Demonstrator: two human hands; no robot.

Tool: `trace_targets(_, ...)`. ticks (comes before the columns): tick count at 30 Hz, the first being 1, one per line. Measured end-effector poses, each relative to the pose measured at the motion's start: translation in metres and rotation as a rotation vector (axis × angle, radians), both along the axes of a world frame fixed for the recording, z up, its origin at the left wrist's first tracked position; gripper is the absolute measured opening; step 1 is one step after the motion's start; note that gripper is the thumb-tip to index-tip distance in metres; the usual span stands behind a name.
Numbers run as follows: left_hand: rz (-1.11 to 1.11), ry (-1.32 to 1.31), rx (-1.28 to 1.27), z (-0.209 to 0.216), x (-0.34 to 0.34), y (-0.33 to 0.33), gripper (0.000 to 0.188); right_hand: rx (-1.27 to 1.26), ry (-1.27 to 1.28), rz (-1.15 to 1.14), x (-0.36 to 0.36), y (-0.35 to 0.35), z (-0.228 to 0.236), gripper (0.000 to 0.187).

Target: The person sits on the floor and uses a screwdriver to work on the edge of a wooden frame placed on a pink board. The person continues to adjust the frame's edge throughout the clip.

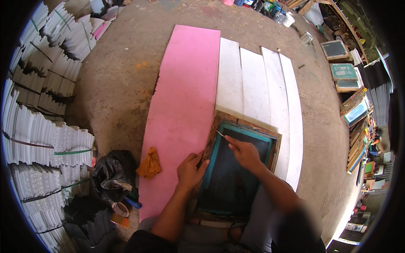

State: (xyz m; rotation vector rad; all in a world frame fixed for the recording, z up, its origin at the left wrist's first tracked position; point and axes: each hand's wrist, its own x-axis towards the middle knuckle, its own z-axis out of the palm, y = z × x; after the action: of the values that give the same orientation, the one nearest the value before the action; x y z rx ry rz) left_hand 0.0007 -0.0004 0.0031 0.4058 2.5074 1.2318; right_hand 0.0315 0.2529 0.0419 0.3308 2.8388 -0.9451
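Note:
A wooden-framed screen printing frame [236,168] with dark mesh and a teal border rests tilted at my lap. My left hand [191,170] grips the left wooden side of the frame, thumb on top and fingers around the edge. My right hand [242,152] reaches over the mesh and pinches a small thin tool [220,133] with a pale tip, which lies at the teal border near the upper left corner. Its kind is too small to tell. Under the frame's far part are a pink board [185,84] and several white boards [253,80].
A crumpled orange-brown cloth [149,163] lies on the pink board. Left of it sit a black plastic bag [114,173] and a tape roll [120,208]. Tied stacks of white sheets [46,143] line the left. More screen frames [344,71] lean along the right.

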Motion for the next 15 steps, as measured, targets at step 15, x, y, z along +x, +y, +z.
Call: trace_targets(15,-0.011,0.045,0.017,-0.008,0.002,-0.001,0.045,0.541,-0.197,0.109,-0.016,-0.042,0.038,0.047)
